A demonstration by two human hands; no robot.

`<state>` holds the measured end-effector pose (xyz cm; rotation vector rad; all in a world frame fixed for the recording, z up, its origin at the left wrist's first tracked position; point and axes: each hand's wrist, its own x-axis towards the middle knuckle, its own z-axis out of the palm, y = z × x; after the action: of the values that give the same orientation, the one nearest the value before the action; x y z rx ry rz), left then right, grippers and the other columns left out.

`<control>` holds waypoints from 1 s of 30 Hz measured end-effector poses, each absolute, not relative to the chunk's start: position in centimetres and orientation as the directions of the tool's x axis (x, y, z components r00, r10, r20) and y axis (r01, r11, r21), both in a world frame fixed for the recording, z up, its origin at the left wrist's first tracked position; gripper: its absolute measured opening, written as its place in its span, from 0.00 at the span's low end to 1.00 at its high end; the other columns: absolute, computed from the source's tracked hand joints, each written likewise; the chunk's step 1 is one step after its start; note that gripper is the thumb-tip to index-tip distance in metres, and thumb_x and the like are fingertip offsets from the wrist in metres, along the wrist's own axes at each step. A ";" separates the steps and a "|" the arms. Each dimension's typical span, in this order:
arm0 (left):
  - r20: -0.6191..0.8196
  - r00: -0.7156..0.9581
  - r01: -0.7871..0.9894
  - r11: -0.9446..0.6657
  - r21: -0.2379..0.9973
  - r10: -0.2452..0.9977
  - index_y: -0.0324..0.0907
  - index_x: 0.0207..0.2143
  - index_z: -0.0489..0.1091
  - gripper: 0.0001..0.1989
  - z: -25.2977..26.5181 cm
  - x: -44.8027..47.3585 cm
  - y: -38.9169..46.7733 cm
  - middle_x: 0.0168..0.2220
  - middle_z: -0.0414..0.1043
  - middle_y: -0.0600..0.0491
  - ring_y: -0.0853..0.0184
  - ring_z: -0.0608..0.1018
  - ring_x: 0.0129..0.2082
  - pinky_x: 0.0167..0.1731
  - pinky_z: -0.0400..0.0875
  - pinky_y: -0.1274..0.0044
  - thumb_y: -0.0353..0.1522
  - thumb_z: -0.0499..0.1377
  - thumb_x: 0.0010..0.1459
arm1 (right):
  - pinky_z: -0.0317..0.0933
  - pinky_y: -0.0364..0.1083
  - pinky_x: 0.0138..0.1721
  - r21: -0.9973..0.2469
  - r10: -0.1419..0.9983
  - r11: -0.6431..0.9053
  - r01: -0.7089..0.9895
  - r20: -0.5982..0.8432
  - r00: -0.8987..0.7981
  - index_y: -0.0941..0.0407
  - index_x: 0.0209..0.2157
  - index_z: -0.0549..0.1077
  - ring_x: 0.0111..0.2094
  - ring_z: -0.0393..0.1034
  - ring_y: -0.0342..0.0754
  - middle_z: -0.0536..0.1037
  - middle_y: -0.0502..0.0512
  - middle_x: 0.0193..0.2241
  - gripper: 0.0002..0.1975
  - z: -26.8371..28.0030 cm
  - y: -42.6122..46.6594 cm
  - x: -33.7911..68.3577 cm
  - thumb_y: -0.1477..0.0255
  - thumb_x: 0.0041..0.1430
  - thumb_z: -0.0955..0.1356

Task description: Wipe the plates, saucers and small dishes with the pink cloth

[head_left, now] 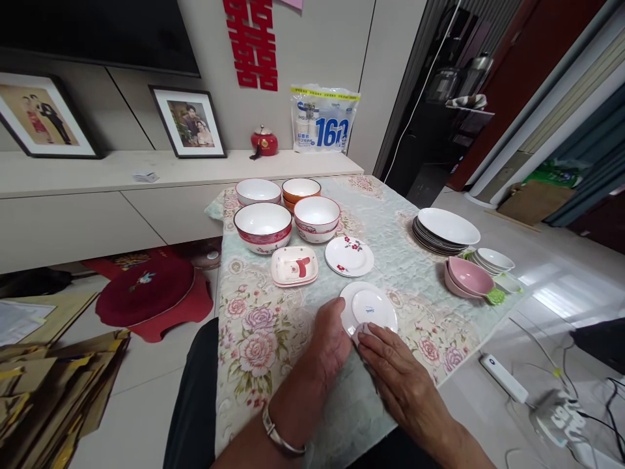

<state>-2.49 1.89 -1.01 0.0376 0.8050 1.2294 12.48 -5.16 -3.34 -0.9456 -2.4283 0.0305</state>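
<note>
A white plate (370, 301) is held underside up, so its foot ring and a small blue mark show. My left hand (331, 339) grips its left edge, thumb on top. Against the near part of the plate, my right hand (398, 365) presses a small pale cloth (364, 331), mostly hidden beneath the fingers. Just beyond lie a stack of white plates with red flowers (349, 256) and a stack of rectangular dishes (293, 266) with a red-and-pink print.
Stacked bowls (263, 219) stand at the table's far left. To the right are large plates (448, 227), pink bowls (469, 277) and small white bowls (495, 259). A floral cloth (263, 352) covers the table. A red stool (151, 293) and flattened cardboard (53, 384) are at left.
</note>
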 end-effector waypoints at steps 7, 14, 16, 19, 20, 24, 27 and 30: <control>-0.489 0.049 -0.789 0.334 0.516 0.871 0.38 0.24 0.69 0.07 -1.0 -2.6 1.7 0.22 0.69 0.52 0.58 0.76 0.33 0.35 0.69 0.70 0.32 0.61 0.39 | 0.66 0.54 0.60 -0.277 0.673 0.702 0.656 0.561 -0.483 0.58 0.57 0.71 0.62 0.63 0.53 0.75 0.61 0.55 0.20 -3.4 -5.4 13.9 0.82 0.64 0.64; -0.493 0.011 -0.763 0.326 0.558 0.870 0.40 0.25 0.69 0.05 -1.5 -2.6 1.6 0.23 0.71 0.53 0.61 0.74 0.32 0.35 0.68 0.71 0.32 0.60 0.43 | 0.70 0.53 0.55 -0.388 0.799 0.499 0.775 0.551 -0.239 0.58 0.51 0.75 0.54 0.72 0.52 0.77 0.62 0.53 0.14 -4.2 -3.6 14.7 0.74 0.67 0.65; -0.491 0.014 -0.759 0.329 0.562 0.871 0.40 0.25 0.69 0.05 -1.5 -2.6 1.6 0.23 0.71 0.53 0.60 0.75 0.33 0.36 0.68 0.71 0.32 0.60 0.43 | 0.71 0.54 0.54 -0.406 0.822 0.456 0.792 0.534 -0.199 0.58 0.51 0.76 0.53 0.73 0.53 0.77 0.62 0.52 0.14 -4.1 -2.8 14.5 0.73 0.67 0.64; -0.475 0.024 -0.763 0.323 0.560 0.879 0.40 0.25 0.70 0.06 -1.4 -2.6 1.5 0.23 0.71 0.53 0.59 0.75 0.35 0.37 0.69 0.71 0.32 0.60 0.43 | 0.71 0.55 0.54 -0.390 0.821 0.448 0.805 0.535 -0.198 0.57 0.50 0.76 0.52 0.74 0.54 0.78 0.62 0.51 0.14 -3.8 -2.0 13.7 0.73 0.67 0.63; -0.469 0.029 -0.766 0.320 0.557 0.883 0.40 0.25 0.70 0.06 -1.4 -2.6 1.5 0.23 0.70 0.53 0.59 0.76 0.35 0.37 0.69 0.71 0.33 0.60 0.42 | 0.71 0.55 0.54 -0.373 0.811 0.465 0.803 0.543 -0.217 0.57 0.50 0.76 0.52 0.74 0.54 0.78 0.62 0.51 0.14 -3.6 -1.8 13.3 0.73 0.67 0.63; -0.455 0.040 -0.774 0.316 0.549 0.889 0.39 0.25 0.70 0.08 -1.3 -2.6 1.5 0.22 0.70 0.52 0.58 0.76 0.36 0.38 0.69 0.70 0.33 0.60 0.40 | 0.68 0.55 0.57 -0.314 0.760 0.580 0.752 0.541 -0.360 0.57 0.50 0.76 0.54 0.72 0.53 0.78 0.61 0.52 0.18 -2.9 -1.9 11.5 0.81 0.63 0.61; -0.453 0.037 -0.777 0.311 0.548 0.890 0.39 0.24 0.70 0.08 -1.2 -2.6 1.6 0.22 0.70 0.52 0.59 0.77 0.36 0.38 0.70 0.71 0.33 0.61 0.39 | 0.68 0.52 0.56 -0.338 0.728 0.648 0.682 0.538 -0.425 0.57 0.53 0.74 0.55 0.72 0.50 0.77 0.60 0.52 0.25 -2.6 -1.6 10.6 0.87 0.59 0.58; -0.454 0.041 -0.778 0.313 0.545 0.890 0.38 0.26 0.71 0.08 -1.1 -2.7 1.5 0.23 0.71 0.52 0.59 0.77 0.35 0.37 0.70 0.71 0.33 0.61 0.40 | 0.67 0.52 0.56 -0.409 0.721 0.657 0.633 0.587 -0.369 0.54 0.53 0.73 0.55 0.71 0.49 0.76 0.59 0.53 0.23 -2.7 -0.6 10.5 0.84 0.62 0.59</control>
<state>-2.71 1.52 -1.09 0.1651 0.8331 1.2859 10.53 -0.63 -2.73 -1.0453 -2.1034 0.1456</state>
